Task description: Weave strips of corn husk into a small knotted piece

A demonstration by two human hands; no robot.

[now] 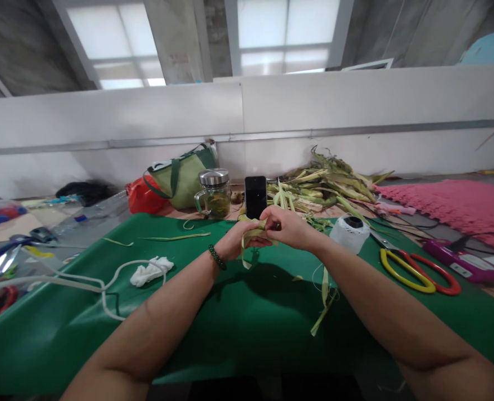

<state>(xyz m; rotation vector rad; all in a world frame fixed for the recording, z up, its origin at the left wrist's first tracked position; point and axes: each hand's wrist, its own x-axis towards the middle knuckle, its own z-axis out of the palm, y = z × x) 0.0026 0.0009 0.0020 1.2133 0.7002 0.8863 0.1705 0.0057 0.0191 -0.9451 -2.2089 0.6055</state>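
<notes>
Pinching a pale green strip (252,236) in closed grips, the left hand (236,240) and right hand (289,227) meet above the counter (180,334), hiding the strip's middle. At twelve o'clock, the right hand covers the phone's (255,196) lower corner. At two, piled husks (338,182) tangle indistinctly.

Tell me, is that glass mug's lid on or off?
On: the silver lid covers the top of the glass mug, which stands upright.
</notes>
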